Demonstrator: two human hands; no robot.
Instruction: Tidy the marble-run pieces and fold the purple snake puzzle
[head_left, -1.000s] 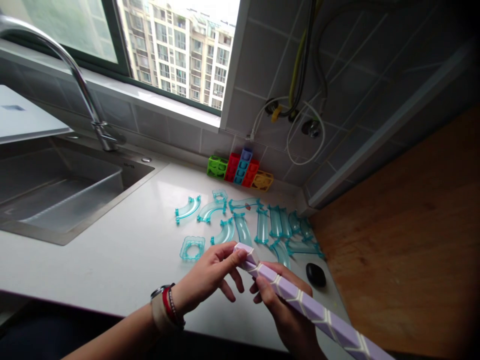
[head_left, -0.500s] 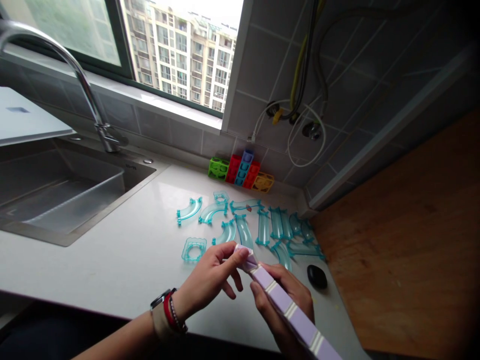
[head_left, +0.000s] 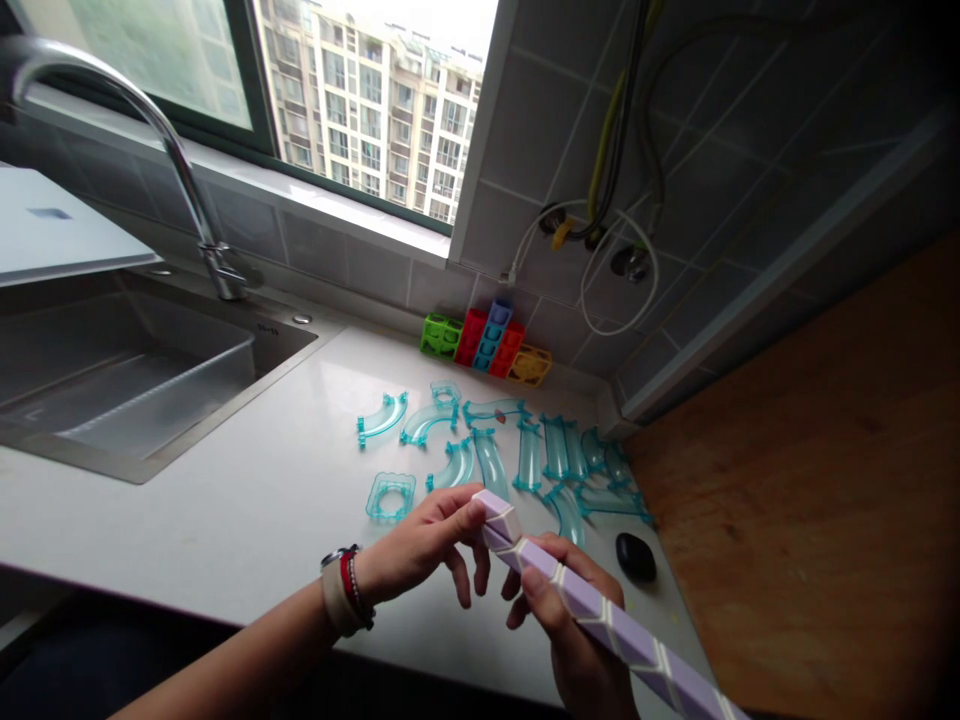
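Observation:
A lilac and white snake twist puzzle [head_left: 581, 597] runs from the centre down to the lower right, where the frame cuts it off. My left hand [head_left: 427, 540] pinches its far end segment between thumb and fingers, the other fingers hanging loose. Further down, my right hand [head_left: 581, 630] is wrapped round the body, its thumb on top. The end segment sits bent against the otherwise fairly straight length. Both hands hold it above the white counter [head_left: 285, 530].
Teal clear track pieces [head_left: 491, 465] lie beyond my hands, with a square teal piece [head_left: 391, 497] to the left. Colourful blocks [head_left: 487, 345] stand by the wall. A black rounded object [head_left: 635, 557] is at right; a sink [head_left: 150, 465] and faucet [head_left: 180, 160] are left.
The end segment of the puzzle has turned against the rest. My right hand has shifted its grip, and the puzzle lies at a slightly flatter angle. The view moved slightly.

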